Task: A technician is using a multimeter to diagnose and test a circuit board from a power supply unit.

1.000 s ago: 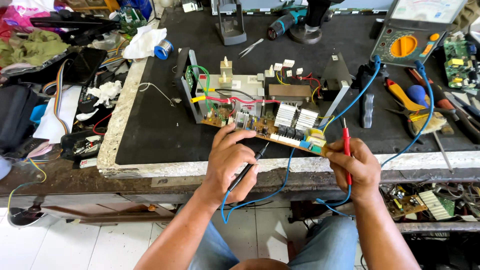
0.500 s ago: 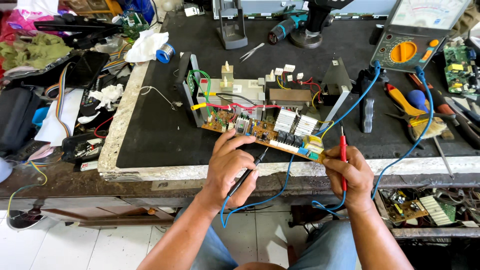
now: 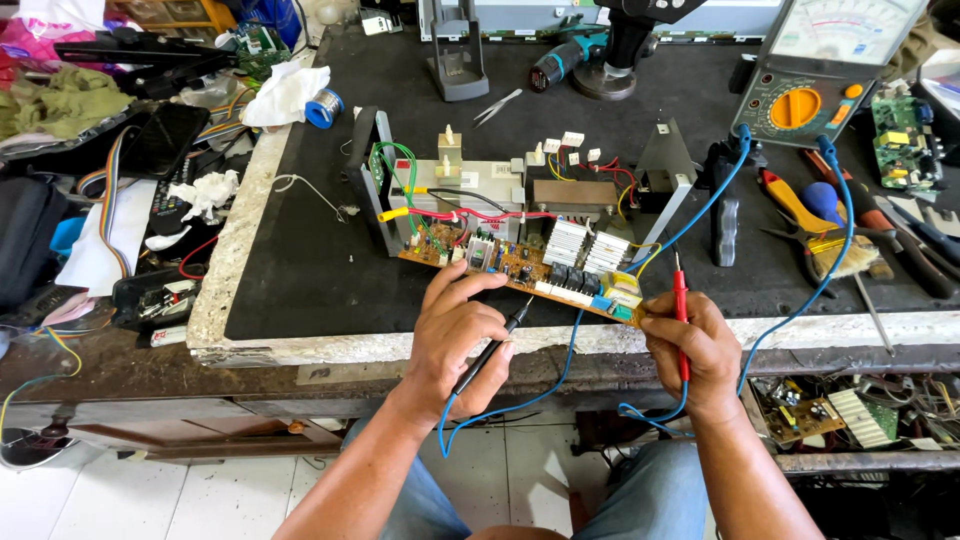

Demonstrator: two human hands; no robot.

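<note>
My left hand (image 3: 457, 340) grips a black test probe (image 3: 493, 347), its tip pointing up at the near edge of a brown circuit board (image 3: 520, 268). In my right hand (image 3: 700, 350) is a red test probe (image 3: 681, 312), held upright next to the board's right end. Blue leads (image 3: 800, 300) run from both probes up to an analog multimeter (image 3: 815, 70) with an orange dial at the back right. The board sits on a black mat (image 3: 320, 260), joined by coloured wires to a grey metal chassis (image 3: 470, 185) behind it.
Pliers, screwdrivers and a brush (image 3: 830, 225) lie right of the board. A cordless drill (image 3: 565, 60), tweezers (image 3: 497, 107) and a solder spool (image 3: 322, 108) are at the back. Cables, rags and a remote (image 3: 160, 150) clutter the left. More boards (image 3: 830, 415) sit on a lower shelf.
Both hands have drawn slightly back toward the bench edge with their probes; the red probe sits a little right of the board's corner now.
</note>
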